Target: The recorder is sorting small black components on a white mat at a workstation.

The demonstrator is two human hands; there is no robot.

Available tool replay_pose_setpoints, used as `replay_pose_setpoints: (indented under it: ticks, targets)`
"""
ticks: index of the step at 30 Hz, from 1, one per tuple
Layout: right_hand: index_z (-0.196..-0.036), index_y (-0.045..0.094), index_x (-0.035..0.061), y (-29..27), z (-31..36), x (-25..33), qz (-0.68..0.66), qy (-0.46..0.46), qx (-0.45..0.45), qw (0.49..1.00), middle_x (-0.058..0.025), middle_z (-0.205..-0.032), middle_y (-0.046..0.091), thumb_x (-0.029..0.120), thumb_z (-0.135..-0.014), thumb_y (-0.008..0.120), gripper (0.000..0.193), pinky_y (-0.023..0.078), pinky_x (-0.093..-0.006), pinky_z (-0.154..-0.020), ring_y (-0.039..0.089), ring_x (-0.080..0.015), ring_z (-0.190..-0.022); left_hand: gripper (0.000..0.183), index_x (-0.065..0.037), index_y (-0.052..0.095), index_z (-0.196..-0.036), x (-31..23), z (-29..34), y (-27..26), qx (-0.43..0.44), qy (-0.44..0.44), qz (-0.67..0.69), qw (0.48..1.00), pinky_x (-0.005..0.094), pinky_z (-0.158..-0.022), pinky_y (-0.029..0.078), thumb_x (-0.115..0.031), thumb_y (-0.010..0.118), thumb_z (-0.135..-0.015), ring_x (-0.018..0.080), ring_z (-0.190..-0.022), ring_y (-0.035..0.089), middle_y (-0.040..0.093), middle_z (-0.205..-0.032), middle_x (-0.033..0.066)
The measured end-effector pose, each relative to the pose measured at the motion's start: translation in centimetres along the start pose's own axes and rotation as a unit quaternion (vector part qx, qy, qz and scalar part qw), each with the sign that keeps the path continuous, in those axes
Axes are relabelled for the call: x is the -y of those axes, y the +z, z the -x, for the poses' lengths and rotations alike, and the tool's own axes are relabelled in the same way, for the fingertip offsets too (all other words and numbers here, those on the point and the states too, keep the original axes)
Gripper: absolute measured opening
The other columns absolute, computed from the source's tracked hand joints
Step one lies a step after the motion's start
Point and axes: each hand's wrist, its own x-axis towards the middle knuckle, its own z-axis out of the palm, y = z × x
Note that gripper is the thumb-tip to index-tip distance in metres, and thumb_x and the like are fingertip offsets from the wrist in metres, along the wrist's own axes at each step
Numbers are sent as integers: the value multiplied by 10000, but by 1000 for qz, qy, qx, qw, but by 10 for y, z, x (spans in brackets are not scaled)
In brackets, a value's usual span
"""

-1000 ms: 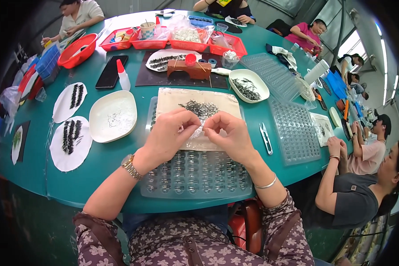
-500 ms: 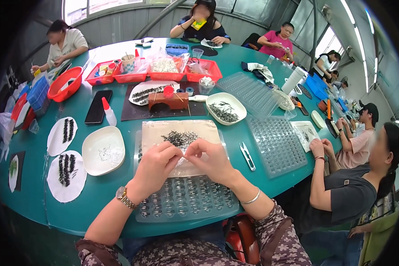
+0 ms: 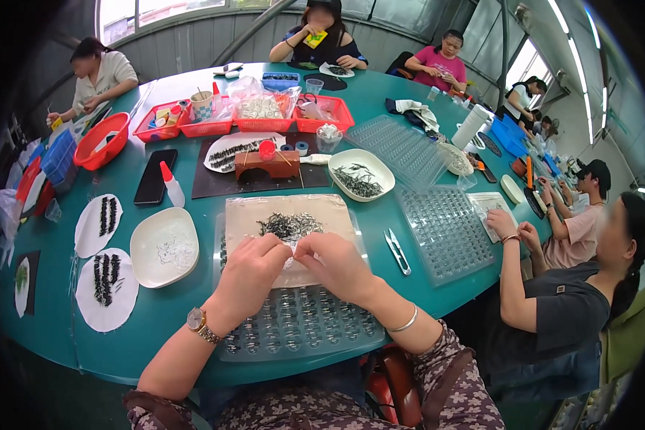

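Clear tray (image 3: 301, 337) nearest, pad (image 3: 244, 213) lying over its far part; left hand (image 3: 254, 269) and right hand (image 3: 339, 269) sit above the pad, blocking part of it, wrists turned inward, thumbs and fingers pinched narrow, almost tip to tip, can't tell what's held. Dark bits (image 3: 285, 226) heap on the pad just past the fingertips, dish (image 3: 147, 247) to left, snips (image 3: 398, 254) to right. Farther: bowl (image 3: 385, 173), brown block (image 3: 269, 167), red baskets (image 3: 325, 126).

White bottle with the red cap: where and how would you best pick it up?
Probably by its white body, below the tapering red cap, coming from the right. The bottle appears to stand upright, the body is its broader part, and the phone lies close on its left.
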Motion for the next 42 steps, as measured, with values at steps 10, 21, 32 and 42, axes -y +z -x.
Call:
replay_pose_setpoints:
  ticks: [10, 21, 32, 42]
  targets:
    - [-950, 618, 54, 3, 6, 2, 44, -16, -52, 998, -41, -811, 658, -11, -859, 722, 153, 496, -299, -667, 585, -174, -704, 30, -43, 671, -923, -11, 3, 2, 1, -101, 103, 989, 334, -696, 498, -20, 674, -904, 225, -734, 586, 644, -880, 56]
    - [-949, 641, 47, 2, 9, 2, -85, 76, -29, 993, -23, -801, 661, -23, -850, 741, 157, 483, -264, -650, 559, -136, -693, 45, -22, 684, -926, -12, 9, 3, 3, -123, 144, 982, 307, -647, 482, 9, 677, -894, 186, -693, 566, 648, -867, 55]
    - [-918, 715, 28, -26, -3, -29, -34, 123, -83, 988, -14, -815, 684, 0, -836, 732, 88, 449, -223, -656, 536, -102, -710, 106, -5, 713, -942, 8, 10, 4, -16, -234, 252, 939, 246, -692, 467, 55, 686, -859, 107, -724, 530, 658, -866, 26]
    - [-902, 717, 12, -27, 5, -33, 18, 184, 52, 981, -31, -838, 659, 15, -848, 715, 53, 457, -255, -666, 525, -118, -708, 96, 5, 710, -932, 12, 15, 11, -7, -224, 250, 942, 225, -706, 462, 56, 667, -862, 98, -736, 523, 666, -874, 18]
